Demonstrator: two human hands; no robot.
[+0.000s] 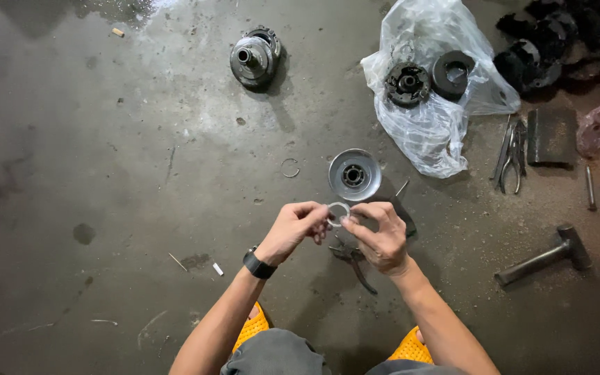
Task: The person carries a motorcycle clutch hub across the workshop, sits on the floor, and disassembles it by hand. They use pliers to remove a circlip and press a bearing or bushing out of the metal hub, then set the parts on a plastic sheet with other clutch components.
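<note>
Two bare hands meet at the centre of the frame above a wet, stained concrete floor [105, 173], seen from a camera looking straight down.

The biggest item is a crumpled clear plastic bag [432, 132] at upper right, with two dark round machine parts lying on it. A round metal hub [255, 57] sits at top centre. A shiny metal disc [354, 175] with a dark centre hole lies just above the hands. A hammer [546, 255] rests at right, pliers [512, 156] lie beside the bag, and a second pair of pliers [352, 258] lies on the floor under the hands. A small open wire clip [290, 167] lies left of the disc.

The left hand [293, 228], with a black watch on its wrist, and the right hand [382, 236] both pinch a thin metal ring [339, 212], one on each side, fingers closed on its rim. The ring is held in the air, just below the disc.

The ring has no long axis. Its open face seems turned up toward the camera, slightly tilted.

This looks like an inspection or alignment step. Any further handling would call for a steady two-sided grip and keeping the ring flat.
</note>
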